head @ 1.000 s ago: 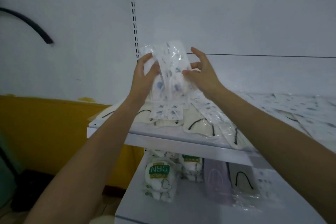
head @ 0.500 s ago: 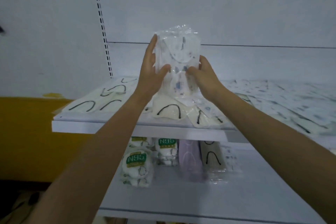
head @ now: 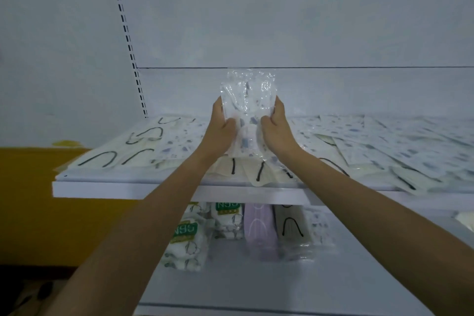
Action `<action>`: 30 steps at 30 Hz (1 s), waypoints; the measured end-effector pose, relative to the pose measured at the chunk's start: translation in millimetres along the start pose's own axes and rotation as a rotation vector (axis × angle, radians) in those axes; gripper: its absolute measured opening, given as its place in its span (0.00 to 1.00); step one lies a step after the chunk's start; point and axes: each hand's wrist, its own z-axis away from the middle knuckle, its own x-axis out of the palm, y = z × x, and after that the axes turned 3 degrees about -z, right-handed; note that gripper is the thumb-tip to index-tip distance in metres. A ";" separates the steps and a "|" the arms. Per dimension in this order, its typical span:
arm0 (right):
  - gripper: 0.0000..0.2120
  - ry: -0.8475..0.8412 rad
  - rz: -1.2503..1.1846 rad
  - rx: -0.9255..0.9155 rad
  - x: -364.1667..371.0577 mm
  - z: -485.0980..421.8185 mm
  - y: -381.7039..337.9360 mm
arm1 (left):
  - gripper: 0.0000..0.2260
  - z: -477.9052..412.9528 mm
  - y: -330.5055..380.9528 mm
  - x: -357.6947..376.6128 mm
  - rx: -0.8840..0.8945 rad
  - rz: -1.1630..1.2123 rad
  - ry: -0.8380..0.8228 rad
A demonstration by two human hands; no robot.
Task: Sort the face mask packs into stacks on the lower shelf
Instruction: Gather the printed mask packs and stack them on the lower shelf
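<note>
A bundle of clear-wrapped white mask packs with blue speckles (head: 248,100) stands upright above the upper shelf (head: 128,188). My left hand (head: 221,129) grips its left edge and my right hand (head: 277,128) grips its right edge, thumbs on the front. More speckled packs (head: 400,141) and cream packs with black ear loops (head: 112,156) lie scattered on the upper shelf. On the lower shelf (head: 282,282) stand N95 packs (head: 186,241), a lilac pack stack (head: 259,228), a grey pack stack (head: 292,228) and a speckled pack (head: 319,226).
A slotted upright rail (head: 128,41) runs up the white back panel. A yellow wall section (head: 38,202) lies to the left of the shelving. The upper shelf's front edge overhangs the rear of the lower shelf.
Both hands have come lower and closer to the upper shelf with the speckled bundle. My view has shifted right and down, showing more of the lower shelf.
</note>
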 end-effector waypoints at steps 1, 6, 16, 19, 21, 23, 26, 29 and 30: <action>0.28 0.009 -0.008 -0.019 0.2 3.0 -0.4 | 0.24 3.5 1.8 1.8 0.015 0.000 0.025; 0.25 0.055 0.006 -0.102 -4.0 3.7 -11.7 | 0.12 0.7 16.2 5.6 0.051 0.057 0.111; 0.26 0.092 0.004 -0.048 -6.1 20.0 -3.8 | 0.17 17.8 11.4 7.3 0.028 0.039 0.004; 0.24 0.069 0.051 0.012 -3.9 33.1 4.4 | 0.19 29.4 1.2 8.5 -0.024 0.011 -0.051; 0.21 0.086 0.079 0.005 -2.2 35.6 1.0 | 0.18 30.0 2.5 6.8 -0.046 -0.016 -0.042; 0.18 0.113 0.091 -0.054 -2.7 29.9 -12.9 | 0.12 22.1 13.9 4.6 -0.006 -0.041 0.002; 0.16 0.119 0.082 -0.114 -6.8 22.6 -27.7 | 0.08 11.1 28.7 1.8 0.022 -0.015 0.010; 0.16 0.080 0.113 -0.072 -6.6 33.0 -16.5 | 0.09 18.2 17.6 3.5 -0.065 0.014 -0.036; 0.16 0.056 0.131 -0.043 -4.9 38.6 -9.1 | 0.09 23.9 10.1 5.2 -0.111 0.015 -0.057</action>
